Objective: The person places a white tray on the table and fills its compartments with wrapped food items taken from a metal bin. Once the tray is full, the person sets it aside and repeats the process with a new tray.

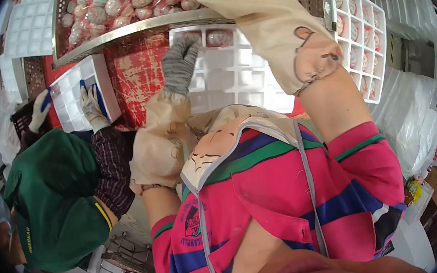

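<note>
My left hand (182,65), in a grey knit glove, is at the upper left corner of a white foam tray (220,79) with square compartments. Its fingertips are bent down over a wrapped round item in the corner compartment; whether they grip it cannot be made out. Beside it, another wrapped item (219,38) sits in the top row, and the other visible compartments hold nothing. My right arm, in a beige sleeve, reaches over the tray's right side to the metal bin (136,28) of wrapped round items (113,7). The right hand itself is hidden beyond the top edge.
A filled foam tray (362,39) stands at the right. To the left, a co-worker's gloved hands (92,105) hold another white tray (67,97) on the red table (136,76). Stacked foam trays (31,26) are at the upper left, clear plastic bags (407,109) at the right.
</note>
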`<action>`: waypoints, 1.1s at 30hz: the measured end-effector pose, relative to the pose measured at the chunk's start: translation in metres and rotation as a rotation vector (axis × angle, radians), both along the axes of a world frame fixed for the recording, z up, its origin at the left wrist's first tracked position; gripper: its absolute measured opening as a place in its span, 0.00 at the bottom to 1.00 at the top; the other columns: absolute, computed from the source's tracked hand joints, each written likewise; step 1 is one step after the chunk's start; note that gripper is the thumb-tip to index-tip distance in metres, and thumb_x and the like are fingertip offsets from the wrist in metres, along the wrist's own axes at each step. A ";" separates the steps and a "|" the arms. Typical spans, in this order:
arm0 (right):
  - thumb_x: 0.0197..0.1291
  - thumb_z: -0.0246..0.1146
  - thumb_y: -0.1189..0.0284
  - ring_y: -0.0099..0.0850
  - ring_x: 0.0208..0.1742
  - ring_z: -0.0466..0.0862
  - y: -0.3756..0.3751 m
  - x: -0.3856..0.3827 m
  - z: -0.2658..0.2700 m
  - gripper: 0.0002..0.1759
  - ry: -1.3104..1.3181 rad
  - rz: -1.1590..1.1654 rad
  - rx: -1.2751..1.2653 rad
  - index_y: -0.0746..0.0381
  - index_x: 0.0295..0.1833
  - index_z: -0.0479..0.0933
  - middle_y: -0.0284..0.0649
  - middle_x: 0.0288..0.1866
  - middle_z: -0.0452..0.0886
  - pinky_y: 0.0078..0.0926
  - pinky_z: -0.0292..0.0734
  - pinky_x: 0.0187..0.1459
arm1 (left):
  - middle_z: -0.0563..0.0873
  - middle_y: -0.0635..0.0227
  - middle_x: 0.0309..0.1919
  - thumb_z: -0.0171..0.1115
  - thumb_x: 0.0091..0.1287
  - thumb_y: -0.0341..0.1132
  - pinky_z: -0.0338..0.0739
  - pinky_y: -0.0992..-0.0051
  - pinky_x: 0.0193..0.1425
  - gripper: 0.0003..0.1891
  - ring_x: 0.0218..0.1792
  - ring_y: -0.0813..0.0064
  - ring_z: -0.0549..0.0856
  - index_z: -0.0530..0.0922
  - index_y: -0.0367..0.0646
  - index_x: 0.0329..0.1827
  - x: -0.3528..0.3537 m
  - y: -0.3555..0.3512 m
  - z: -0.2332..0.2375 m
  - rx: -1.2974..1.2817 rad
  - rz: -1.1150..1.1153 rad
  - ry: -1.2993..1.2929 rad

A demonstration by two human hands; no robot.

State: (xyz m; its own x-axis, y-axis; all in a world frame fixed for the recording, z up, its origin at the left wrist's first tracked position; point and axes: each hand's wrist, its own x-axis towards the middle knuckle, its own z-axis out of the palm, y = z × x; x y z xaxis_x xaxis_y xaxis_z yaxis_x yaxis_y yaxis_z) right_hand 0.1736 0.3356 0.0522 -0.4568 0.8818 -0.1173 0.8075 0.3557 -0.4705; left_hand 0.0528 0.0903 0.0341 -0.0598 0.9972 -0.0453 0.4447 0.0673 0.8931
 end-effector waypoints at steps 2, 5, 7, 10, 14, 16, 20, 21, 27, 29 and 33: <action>0.50 0.68 0.62 0.41 0.57 0.77 0.007 -0.003 -0.013 0.35 0.008 -0.007 0.003 0.56 0.65 0.67 0.48 0.58 0.74 0.34 0.72 0.57 | 0.87 0.61 0.38 0.63 0.64 0.30 0.79 0.75 0.47 0.10 0.39 0.73 0.85 0.82 0.38 0.46 0.002 -0.017 0.006 -0.033 0.046 -0.060; 0.50 0.69 0.64 0.39 0.54 0.78 -0.002 0.006 0.003 0.33 0.148 -0.037 0.001 0.57 0.63 0.68 0.46 0.56 0.76 0.33 0.73 0.53 | 0.87 0.62 0.38 0.63 0.64 0.29 0.79 0.76 0.47 0.10 0.39 0.75 0.85 0.82 0.37 0.47 -0.002 -0.031 0.013 -0.121 0.063 -0.118; 0.50 0.70 0.65 0.38 0.52 0.79 -0.030 0.023 0.039 0.33 0.389 -0.051 -0.054 0.58 0.62 0.69 0.44 0.54 0.77 0.32 0.74 0.51 | 0.87 0.62 0.38 0.63 0.64 0.29 0.79 0.77 0.48 0.10 0.40 0.76 0.84 0.82 0.37 0.48 -0.003 -0.036 0.013 -0.114 0.112 -0.201; 0.50 0.70 0.67 0.36 0.49 0.80 -0.078 0.053 0.076 0.31 0.737 0.110 -0.084 0.59 0.61 0.71 0.41 0.51 0.79 0.31 0.76 0.48 | 0.86 0.63 0.39 0.63 0.64 0.28 0.79 0.77 0.48 0.10 0.40 0.76 0.84 0.82 0.36 0.47 0.005 -0.031 0.024 -0.098 0.181 -0.278; 0.54 0.68 0.65 0.33 0.43 0.80 -0.139 0.084 0.076 0.25 0.774 0.245 -0.162 0.60 0.57 0.74 0.39 0.45 0.80 0.28 0.77 0.41 | 0.86 0.66 0.42 0.63 0.63 0.26 0.79 0.77 0.47 0.13 0.40 0.76 0.83 0.80 0.37 0.51 0.028 -0.017 0.053 0.114 0.249 -0.332; 0.59 0.65 0.58 0.24 0.38 0.79 -0.167 0.091 0.056 0.28 1.113 -0.056 -0.712 0.62 0.60 0.71 0.34 0.42 0.78 0.22 0.76 0.36 | 0.84 0.64 0.46 0.67 0.59 0.26 0.80 0.77 0.43 0.22 0.45 0.74 0.82 0.76 0.40 0.58 0.033 -0.016 0.053 0.238 0.267 -0.216; 0.53 0.71 0.61 0.25 0.42 0.79 -0.203 0.115 0.060 0.38 0.884 0.020 -0.558 0.64 0.66 0.65 0.39 0.45 0.79 0.26 0.77 0.45 | 0.76 0.59 0.58 0.72 0.49 0.32 0.74 0.67 0.58 0.33 0.58 0.63 0.76 0.73 0.45 0.62 0.043 -0.011 0.075 0.490 -0.138 0.191; 0.51 0.73 0.62 0.27 0.44 0.80 -0.209 0.116 0.052 0.40 0.857 0.072 -0.368 0.64 0.67 0.64 0.41 0.46 0.79 0.28 0.78 0.47 | 0.76 0.56 0.58 0.72 0.52 0.30 0.67 0.65 0.66 0.32 0.62 0.58 0.73 0.71 0.41 0.62 0.047 -0.014 0.084 0.363 -0.317 0.159; 0.50 0.74 0.64 0.30 0.44 0.80 -0.232 0.137 0.029 0.50 0.743 0.035 -0.541 0.58 0.74 0.53 0.44 0.45 0.80 0.29 0.77 0.47 | 0.79 0.56 0.53 0.72 0.50 0.32 0.70 0.62 0.63 0.31 0.56 0.55 0.77 0.73 0.42 0.60 0.059 -0.014 0.055 0.185 -0.504 0.187; 0.52 0.72 0.64 0.30 0.41 0.81 -0.237 0.135 0.026 0.51 0.846 -0.085 -0.583 0.58 0.75 0.49 0.42 0.43 0.81 0.28 0.78 0.46 | 0.79 0.55 0.52 0.74 0.48 0.36 0.71 0.60 0.61 0.33 0.53 0.54 0.79 0.73 0.43 0.60 0.056 -0.012 0.055 0.175 -0.458 0.264; 0.55 0.69 0.65 0.29 0.39 0.83 -0.243 0.134 0.005 0.28 0.662 -0.243 -0.312 0.61 0.60 0.71 0.42 0.40 0.83 0.26 0.78 0.45 | 0.79 0.55 0.50 0.75 0.45 0.44 0.71 0.59 0.59 0.36 0.52 0.53 0.78 0.73 0.42 0.58 0.060 0.003 0.050 0.081 -0.484 0.518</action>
State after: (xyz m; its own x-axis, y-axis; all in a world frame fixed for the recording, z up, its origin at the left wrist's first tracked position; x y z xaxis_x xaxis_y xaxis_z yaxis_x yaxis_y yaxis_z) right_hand 0.3072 0.0926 0.0572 -0.3162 0.9372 -0.1469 0.3608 -0.0243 -0.9323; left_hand 0.1126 0.0938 0.0844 0.3967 0.9163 -0.0555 0.7763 -0.3026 0.5530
